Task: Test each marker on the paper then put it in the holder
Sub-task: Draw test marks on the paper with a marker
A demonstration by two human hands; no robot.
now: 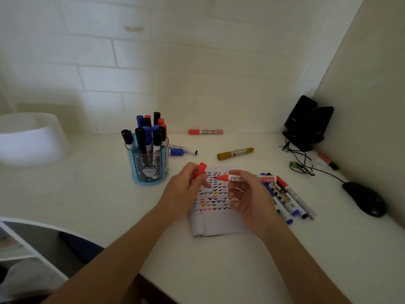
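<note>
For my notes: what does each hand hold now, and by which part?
Left hand pinches the red cap by its side. Right hand grips the uncapped red marker at mid-barrel.

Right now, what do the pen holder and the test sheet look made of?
Pen holder: likely translucent blue plastic, slightly glossy; marker barrels show through its wall. Test sheet: seemingly thin matte white paper, folded at its near edge, ink ticks across it.

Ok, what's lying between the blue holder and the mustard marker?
Two loose markers, one blue-capped, lie on the desk between holder and mustard marker, seen in the head view.
</note>
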